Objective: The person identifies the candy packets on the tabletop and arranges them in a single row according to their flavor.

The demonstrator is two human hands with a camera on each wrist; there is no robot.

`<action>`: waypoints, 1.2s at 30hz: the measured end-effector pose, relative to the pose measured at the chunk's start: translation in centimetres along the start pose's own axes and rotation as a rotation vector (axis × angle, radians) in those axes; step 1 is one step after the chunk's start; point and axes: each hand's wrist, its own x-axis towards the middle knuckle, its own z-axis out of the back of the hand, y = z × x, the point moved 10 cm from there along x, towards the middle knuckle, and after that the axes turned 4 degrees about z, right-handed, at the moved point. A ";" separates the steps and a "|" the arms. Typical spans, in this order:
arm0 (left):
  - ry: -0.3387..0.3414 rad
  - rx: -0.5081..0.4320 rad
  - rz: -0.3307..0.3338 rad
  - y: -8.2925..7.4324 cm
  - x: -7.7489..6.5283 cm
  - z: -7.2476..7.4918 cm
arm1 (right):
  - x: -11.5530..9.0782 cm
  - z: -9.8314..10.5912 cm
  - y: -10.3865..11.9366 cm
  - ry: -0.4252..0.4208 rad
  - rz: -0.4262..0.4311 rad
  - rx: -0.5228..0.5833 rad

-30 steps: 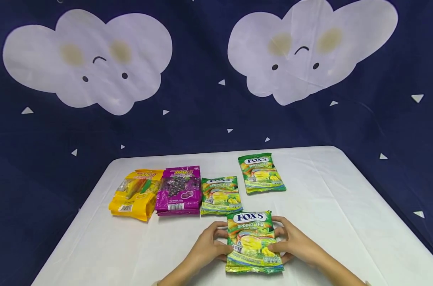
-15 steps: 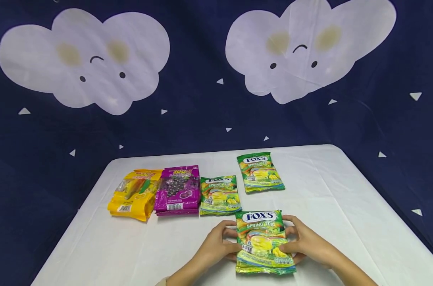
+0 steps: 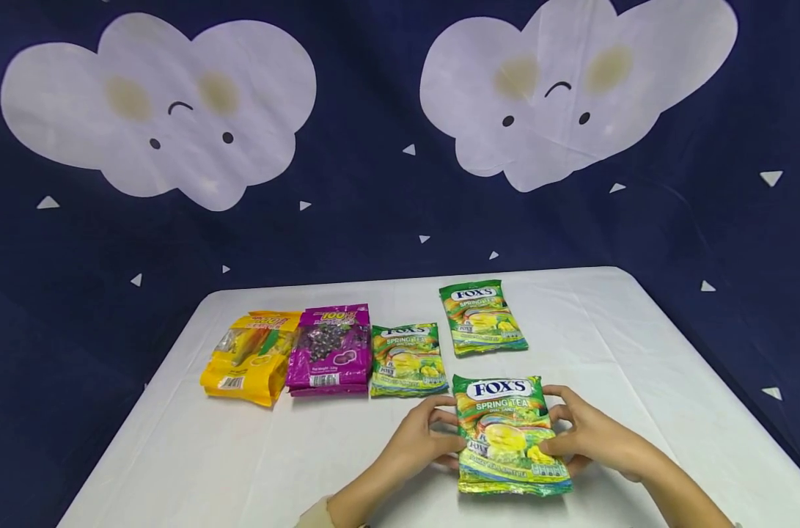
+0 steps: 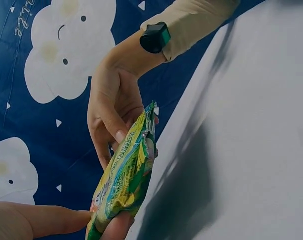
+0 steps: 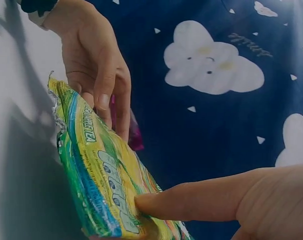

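Observation:
A green and yellow Fox's Spring Tea candy bag (image 3: 505, 440) is held between both hands near the front of the table, its printed face up. On its left edge, my left hand (image 3: 421, 444) pinches it, thumb on the front and fingers partly hidden behind. The right hand (image 3: 594, 433) grips the opposite edge in the same way. Both wrist views show the bag (image 4: 126, 175) tilted and raised off the white surface, with a shadow under it. In the right wrist view, the right thumb (image 5: 191, 200) presses the bag's printed front.
Behind the hands lie a yellow candy bag (image 3: 249, 359), a purple grape candy bag (image 3: 330, 352) and another Fox's bag (image 3: 409, 361) in a row. A further Fox's bag (image 3: 483, 317) lies farther back on the white table (image 3: 637, 352). A dark blue cloud-print curtain (image 3: 367, 110) hangs behind.
Both hands have carried the held Fox's bag to the right, and lately slightly up in the view. Their grip looks the same. The other bags have stayed in place.

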 end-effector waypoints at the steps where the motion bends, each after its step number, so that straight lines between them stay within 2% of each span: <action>1: -0.002 0.003 -0.009 -0.2 0.2 -0.1 | 0.0 0.2 0.1 -0.001 0.008 -0.003; 7: -0.033 0.042 -0.062 -1.5 1.2 0.0 | 0.4 1.2 0.8 -0.033 0.046 -0.006; 17: -0.073 0.009 -0.142 -2.6 2.1 0.4 | 0.8 2.2 1.4 -0.114 0.101 -0.004; 24: -0.108 0.076 -0.237 -3.2 2.5 0.7 | 1.5 2.6 1.5 -0.149 0.150 -0.002; 31: -0.160 0.087 -0.234 -2.8 3.6 1.6 | 3.0 2.8 0.6 -0.181 0.146 0.032; 36: -0.219 0.132 -0.268 -3.5 4.8 2.3 | 4.6 3.4 0.4 -0.218 0.150 0.040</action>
